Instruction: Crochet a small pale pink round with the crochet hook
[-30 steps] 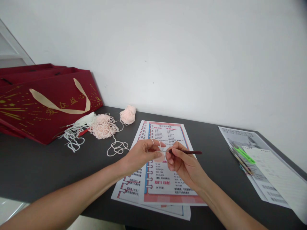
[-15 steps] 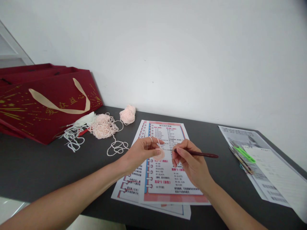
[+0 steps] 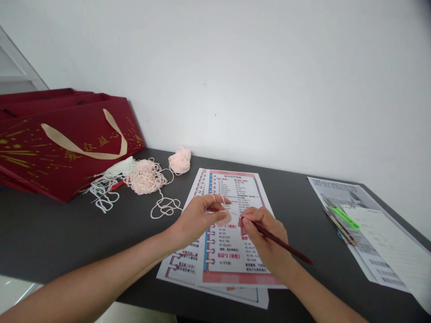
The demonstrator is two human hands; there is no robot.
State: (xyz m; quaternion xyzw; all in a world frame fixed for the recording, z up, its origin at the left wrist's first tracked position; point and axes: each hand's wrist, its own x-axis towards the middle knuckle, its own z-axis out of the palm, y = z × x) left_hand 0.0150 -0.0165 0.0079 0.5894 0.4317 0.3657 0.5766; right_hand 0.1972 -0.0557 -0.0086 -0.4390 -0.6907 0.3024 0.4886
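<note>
Between the thumb and fingers of my left hand (image 3: 198, 219) is a small pale pink crochet piece (image 3: 223, 218), with a strand of yarn looped over the index finger. My right hand (image 3: 264, 233) grips a crochet hook (image 3: 283, 244) by its dark red handle, which slants down to the right. The hook's thin metal tip points left at the crochet piece; whether it sits inside a stitch is too small to tell. Both hands are over the printed pattern sheets (image 3: 235, 264). A loose pink yarn tangle (image 3: 144, 177) lies to the left, its strand trailing toward my left hand.
Dark red gift bags (image 3: 67, 148) stand at the back left. White yarn (image 3: 104, 186) and a pink yarn ball (image 3: 180, 160) lie on the dark table (image 3: 141, 251). At right, a bright green tool (image 3: 344, 217) and scissors (image 3: 338, 226) rest on papers (image 3: 387, 242).
The crochet hook has tilted, its handle end swinging down toward me and its tip angling up. My right hand has shifted slightly left and rotated; my left hand is nearly unmoved.
</note>
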